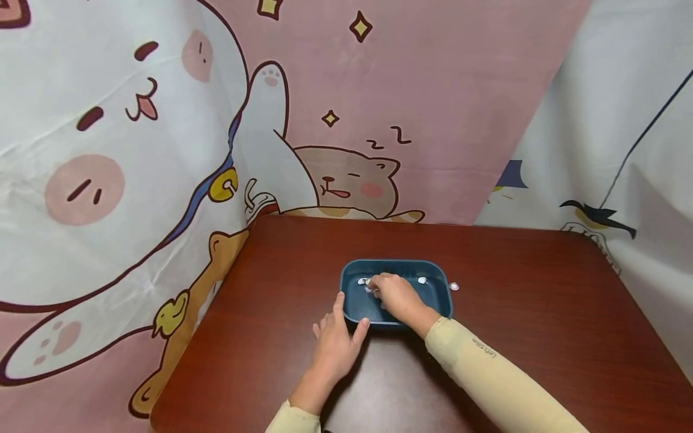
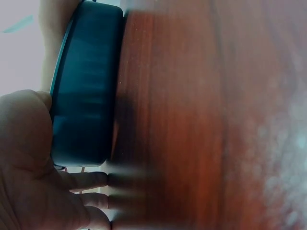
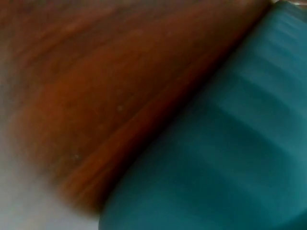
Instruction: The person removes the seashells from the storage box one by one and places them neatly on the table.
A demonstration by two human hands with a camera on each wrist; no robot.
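Note:
A dark teal rectangular container lies on the table, holding several small white pieces that are too small to identify. My left hand touches its near left corner, thumb at the front side and fingers spread along the left. In the left wrist view, the left hand rests against the end of the container. My right hand reaches inside, fingers bent down at white pieces near the left. Whether it pinches one is hidden. The right wrist view has only the container's outer wall and table.
One small white piece lies on the reddish-brown wooden table, just outside the container's right side. Behind the table hangs a pink and white cartoon-printed cloth, which also runs along the left.

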